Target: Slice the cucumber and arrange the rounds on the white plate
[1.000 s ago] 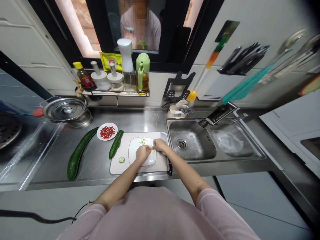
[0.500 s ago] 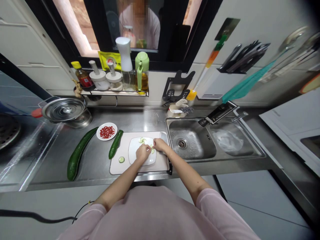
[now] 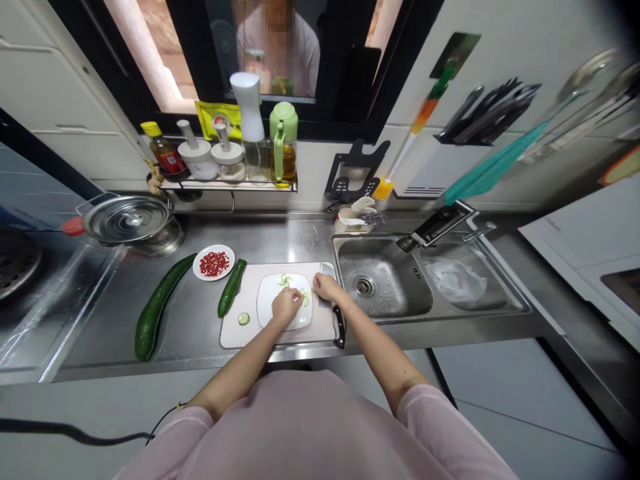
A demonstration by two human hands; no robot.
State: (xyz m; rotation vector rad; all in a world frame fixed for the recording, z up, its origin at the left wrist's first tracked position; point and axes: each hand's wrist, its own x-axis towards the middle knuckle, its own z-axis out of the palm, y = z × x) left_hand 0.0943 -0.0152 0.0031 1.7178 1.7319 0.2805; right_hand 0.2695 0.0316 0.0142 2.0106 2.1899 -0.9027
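Observation:
Over the white square plate [image 3: 267, 310], my left hand [image 3: 286, 305] is closed in a pinch, its fingertips right beside thin cucumber slices [image 3: 305, 301]. Whatever sits in that pinch is too small to make out. My right hand [image 3: 326, 287] has its fingers curled together just off the plate's right edge; their inside is hidden. It partly covers a knife, whose black handle [image 3: 339, 327] points toward me. More pale green slices [image 3: 285, 280] lie fanned near the plate's far edge. The plate rests on a pale cutting board [image 3: 233, 337], with a cucumber end piece [image 3: 243, 319] at its left.
A shorter cucumber [image 3: 231, 289] lies across the board's left edge. Farther left are a long cucumber [image 3: 160, 310], a small plate of chopped red pieces [image 3: 215, 263] and a lidded steel pot [image 3: 135, 220]. On the right is a sink [image 3: 390, 280] with a faucet [image 3: 440, 227].
My right hand has moved a little to the right, away from the left fingertips and the slices. My left hand stays almost in place over the plate.

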